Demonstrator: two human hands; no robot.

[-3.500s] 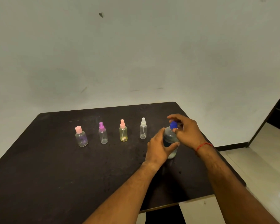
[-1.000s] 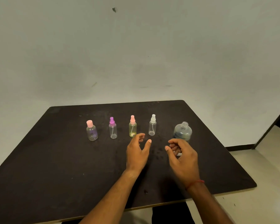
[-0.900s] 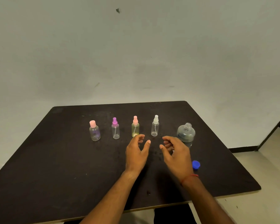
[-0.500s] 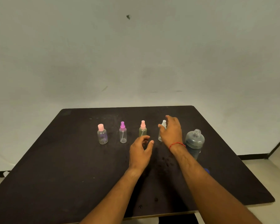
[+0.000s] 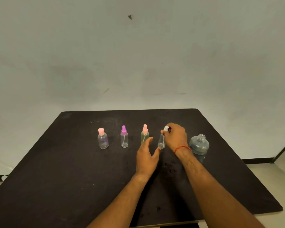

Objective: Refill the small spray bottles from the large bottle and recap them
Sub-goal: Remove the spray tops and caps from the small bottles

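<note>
Right hand: just left of the large bottle, fingertips pinched round the white sprayer top of the clear spray bottle, which leans slightly.
Left hand: further left of the large bottle, fingers spread wide and holding nothing. Its thumb tip is close to the spray bottle's base, but I cannot tell whether it touches.
Large bottle: upright on the table, neck uncapped, partly filled with greyish liquid.
Other small bottles: three capped ones in a row running left from the large bottle, beyond the held one.
Risk, spill: the right wrist sits just beside the open large bottle, so a careless pull back would likely knock it over.
Risk, grip: with only the top held, the spray bottle may spin or tip — the left hand needs to steady it.
Writing: none readable; no labels or brands show on any bottle.
</note>
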